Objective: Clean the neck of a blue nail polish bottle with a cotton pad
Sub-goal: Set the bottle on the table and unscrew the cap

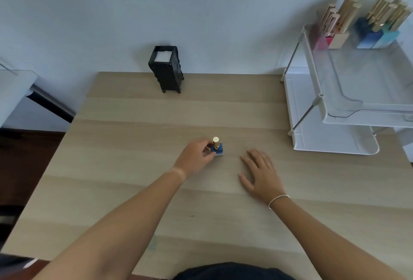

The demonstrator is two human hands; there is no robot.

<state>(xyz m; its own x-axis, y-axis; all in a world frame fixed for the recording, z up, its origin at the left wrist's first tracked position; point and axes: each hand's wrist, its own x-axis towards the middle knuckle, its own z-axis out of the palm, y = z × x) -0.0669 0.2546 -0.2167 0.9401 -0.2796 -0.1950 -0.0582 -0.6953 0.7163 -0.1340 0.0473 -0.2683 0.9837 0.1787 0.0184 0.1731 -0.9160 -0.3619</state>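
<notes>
**Head view: my left hand grips the blue polish bottle, my right lies flat**

Head camera looks down on a pale wood-grain counter (134, 145) pushed against a plain wall. At the far edge, left of centre, stands a tall black holder (166, 70) with a stack of white cotton pads (162, 56) showing at its open top.

Nearer to me, my left hand (196, 156) reaches in with the fingers curled, and its fingertips pinch the left side of the blue nail polish bottle (217, 149). That bottle stands upright on the counter near the middle, its gold cap (215, 142) on and pointing up.

Just to the right of the bottle, apart from it, my right hand (260, 173) rests palm-down on the counter with the fingers spread and holding nothing. A thin white bracelet (278, 199) circles that wrist.

On the right side of the counter sits a white two-tier tray rack (312, 123). On the back of its upper tier stands a cluster of other nail polish bottles (362, 25) with gold caps, in pink, beige, dark blue, blue and teal; they are blurred, so I cannot count them.
</notes>
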